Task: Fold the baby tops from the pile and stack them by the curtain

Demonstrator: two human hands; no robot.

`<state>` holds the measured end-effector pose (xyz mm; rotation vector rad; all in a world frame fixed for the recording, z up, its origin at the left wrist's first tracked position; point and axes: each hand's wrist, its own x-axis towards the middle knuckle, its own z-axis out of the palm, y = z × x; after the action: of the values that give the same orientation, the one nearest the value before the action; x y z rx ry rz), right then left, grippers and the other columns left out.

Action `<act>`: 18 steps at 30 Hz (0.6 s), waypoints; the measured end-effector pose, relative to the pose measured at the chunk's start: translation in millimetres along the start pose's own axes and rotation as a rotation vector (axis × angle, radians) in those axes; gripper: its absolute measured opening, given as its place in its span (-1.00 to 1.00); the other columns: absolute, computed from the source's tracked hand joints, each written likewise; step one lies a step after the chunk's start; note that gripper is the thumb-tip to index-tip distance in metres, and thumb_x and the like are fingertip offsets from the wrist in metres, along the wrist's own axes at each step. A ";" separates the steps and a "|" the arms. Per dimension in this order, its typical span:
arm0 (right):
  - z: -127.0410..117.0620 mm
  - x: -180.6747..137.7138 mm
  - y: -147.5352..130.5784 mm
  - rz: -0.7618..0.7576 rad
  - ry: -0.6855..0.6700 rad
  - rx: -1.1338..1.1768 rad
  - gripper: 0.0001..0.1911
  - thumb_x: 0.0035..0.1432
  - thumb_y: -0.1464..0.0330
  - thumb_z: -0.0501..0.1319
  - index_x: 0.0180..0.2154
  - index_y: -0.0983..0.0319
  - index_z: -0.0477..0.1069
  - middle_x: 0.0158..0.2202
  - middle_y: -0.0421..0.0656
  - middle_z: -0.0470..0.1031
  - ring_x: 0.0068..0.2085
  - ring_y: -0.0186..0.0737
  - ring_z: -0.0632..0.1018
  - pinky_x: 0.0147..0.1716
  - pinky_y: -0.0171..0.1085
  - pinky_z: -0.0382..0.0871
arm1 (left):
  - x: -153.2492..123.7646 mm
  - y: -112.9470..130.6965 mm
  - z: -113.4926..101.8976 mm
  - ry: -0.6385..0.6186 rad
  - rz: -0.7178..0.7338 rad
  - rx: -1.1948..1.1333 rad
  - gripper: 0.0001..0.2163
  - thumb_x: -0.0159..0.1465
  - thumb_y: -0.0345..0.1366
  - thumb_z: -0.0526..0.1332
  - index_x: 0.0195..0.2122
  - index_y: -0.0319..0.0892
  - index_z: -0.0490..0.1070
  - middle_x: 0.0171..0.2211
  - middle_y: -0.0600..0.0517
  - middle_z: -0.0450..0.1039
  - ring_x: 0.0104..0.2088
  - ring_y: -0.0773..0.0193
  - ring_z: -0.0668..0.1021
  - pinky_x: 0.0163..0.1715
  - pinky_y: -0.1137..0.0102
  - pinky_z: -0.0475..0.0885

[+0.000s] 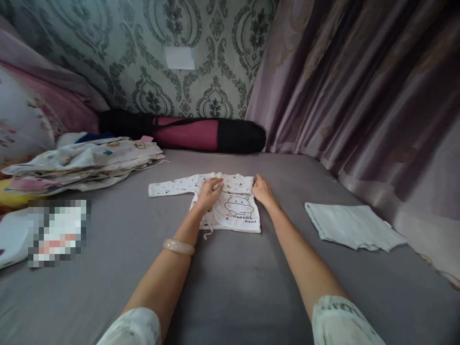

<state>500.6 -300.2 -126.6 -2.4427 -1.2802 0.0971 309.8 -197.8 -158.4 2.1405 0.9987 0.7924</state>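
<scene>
Wearing a bangle (pixel 178 247) behind the left hand (pixel 211 192). Resting it, half open, on the printed shirt (pixel 240 211) beneath; curling the right hand (pixel 263 190) at the shirt's right edge, cannot tell whether gripping. Beyond both, can see a long bag (pixel 187 133).

the left hand (pixel 209 193) hides part of the shirt (pixel 240 221); a pixelated item (pixel 62 232) is unrecognisable

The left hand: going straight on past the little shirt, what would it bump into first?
Past the shirt, the left hand would likely cross grey sheet, then meet the long black-and-magenta bag; depth is hard to judge here.
</scene>
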 end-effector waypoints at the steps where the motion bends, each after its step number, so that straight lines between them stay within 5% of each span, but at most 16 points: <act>1: 3.4 -2.9 -0.6 -0.041 -0.029 -0.048 -0.47 0.29 0.44 -0.15 0.25 0.38 0.14 0.30 0.07 0.15 0.31 -0.05 0.17 0.24 -0.05 0.03 | 0.0 -0.9 -0.1 0.004 -0.006 -0.005 -0.69 0.29 -0.23 0.10 0.01 -0.12 0.49 0.03 -0.04 0.45 -0.03 0.13 0.46 0.00 0.24 0.38; 7: 19.7 -10.9 -13.3 -0.168 -0.137 -0.186 -0.37 0.37 0.20 -0.23 0.31 0.46 -0.02 0.38 0.09 -0.09 0.38 0.00 -0.11 0.29 0.11 -0.32 | -3.5 3.6 -3.9 -0.007 -0.073 0.051 -0.67 0.30 -0.22 0.10 0.02 -0.11 0.48 -0.03 -0.03 0.52 -0.05 0.13 0.47 0.02 0.22 0.35; 18: 32.3 -10.9 -3.0 -0.172 -0.140 -0.265 -0.30 0.36 0.15 -0.30 0.32 0.51 -0.07 0.38 0.10 -0.11 0.38 -0.01 -0.08 0.30 0.09 -0.35 | -13.3 12.4 -6.0 -0.079 -0.098 0.381 -0.68 0.34 -0.19 0.03 0.03 -0.06 0.46 0.13 -0.01 0.40 0.11 -0.06 0.27 0.03 0.04 0.23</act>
<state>484.4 -297.8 -156.6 -2.5668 -1.6535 0.0560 303.6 -213.1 -148.8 2.3950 1.2835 0.4952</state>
